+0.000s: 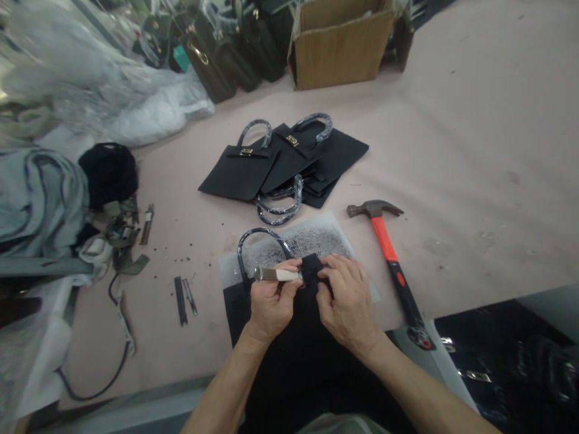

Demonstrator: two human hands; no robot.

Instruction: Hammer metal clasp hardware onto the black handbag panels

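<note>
My left hand point(271, 307) is closed around a metal punch point(274, 275) with a white-wrapped section, held nearly level over a black bag panel point(235, 307). My right hand point(346, 298) pinches the edge of a small black flap point(310, 263) on that panel. A plastic-wrapped handle point(253, 234) arches up from the panel's far edge. Beneath lies a pale board point(328, 235) with a dark, pitted middle. The punch's working end is hidden by my fingers. To the right rests a claw hammer point(383, 238) with an orange and black grip.
More black bag panels point(239, 175) with wrapped handles are piled beyond the board. Two slim metal tools point(181, 301) lie left, near another punch point(147, 224). A cardboard box point(339, 54), dark bags point(212, 66) and plastic wrap point(149, 108) stand at the back.
</note>
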